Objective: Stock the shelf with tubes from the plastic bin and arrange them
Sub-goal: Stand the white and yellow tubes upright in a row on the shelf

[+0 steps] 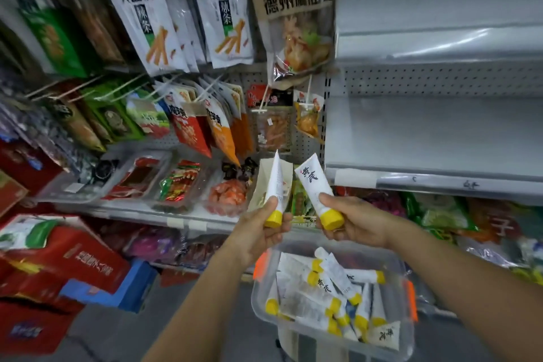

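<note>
Two tubes are held up in front of the shelving, one per hand, both above the plastic bin (pixel 260 295).

Left hand (pixel 258 233): fingers and thumb are curled round the cap end of a white tube (pixel 276 182). The yellow cap is at the bottom and the crimped end points up. This tube is seen nearly edge-on.

Right hand (pixel 357 223): a second white tube (pixel 315 185) is pinched near its yellow cap. It is tilted up and to the left, with black characters on the face turned toward the camera.

The two tubes are close to each other but not touching.

The bin is clear plastic with orange latches (pixel 412 300) at the sides, and is seen below the hands. A loose pile of matching tubes (pixel 326 294) is lying in it, crossed at mixed angles.

The grey shelf (pixel 426 132) is seen up and to the right of the right-hand tube, with a perforated back panel behind it.

To the left, snack bags (pixel 141 9) are hung on pegs, packaged food trays (pixel 176 182) are set on a lower shelf, and red cartons (pixel 58 256) are stacked on the floor.
</note>
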### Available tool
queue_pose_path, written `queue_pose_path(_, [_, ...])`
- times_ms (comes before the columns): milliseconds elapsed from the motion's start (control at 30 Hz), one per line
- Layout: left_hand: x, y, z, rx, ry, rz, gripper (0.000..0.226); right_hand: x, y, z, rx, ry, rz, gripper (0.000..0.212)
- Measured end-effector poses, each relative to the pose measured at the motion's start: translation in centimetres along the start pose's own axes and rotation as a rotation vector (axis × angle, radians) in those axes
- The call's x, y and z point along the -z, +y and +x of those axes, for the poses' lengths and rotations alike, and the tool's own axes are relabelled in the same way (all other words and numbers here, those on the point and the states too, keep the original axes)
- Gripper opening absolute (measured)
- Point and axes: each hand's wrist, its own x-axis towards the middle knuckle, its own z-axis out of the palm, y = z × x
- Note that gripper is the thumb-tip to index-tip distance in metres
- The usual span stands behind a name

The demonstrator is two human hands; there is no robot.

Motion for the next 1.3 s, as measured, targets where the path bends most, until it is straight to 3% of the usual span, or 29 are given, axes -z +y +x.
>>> queue_pose_path(167, [-1.8, 4.4, -1.9, -0.118, -0.024, 0.041, 0.034, -2.2, -4.4, -2.4, 0.196, 0.008, -0.06, 0.024])
queue_pose_path(433, [-5.7, 12.1, -3.7, -0.402, 0.152, 0.171, 0.036, -3.3, -12.9, -6.2, 0.396, -0.016, -0.234, 0.037])
queue_pose_path(600, [-8.8, 17.8, -4.1, -0.559, 0.038, 0.184, 0.049, -3.6, -19.5, -8.9, 0.602, 0.107, -0.341, 0.017])
queue_pose_path(767, [-11.1, 22.1, -2.6, -0.66, 0.044, 0.319, 0.059, -0.9, -26.7, -9.6, 0.776, 0.292, -0.398, 0.015])
queue_pose_path(967, [-12.9, 25.0, -0.7, -0.685, 0.049, 0.367, 0.049, 3.7, -32.4, -6.7, 0.795, 0.567, -0.598, 0.039])
queue_pose_path(1167, [-14.8, 25.8, 2.7, -0.687, 0.064, 0.436, 0.033, 7.7, -35.6, -1.7, 0.683, 0.57, -0.668, 0.055])
queue_pose_path(1300, [-15.6, 25.5, 4.8, -0.686, 0.078, 0.42, 0.043, 9.0, -37.4, 0.7, 0.684, 0.535, -0.678, 0.053])
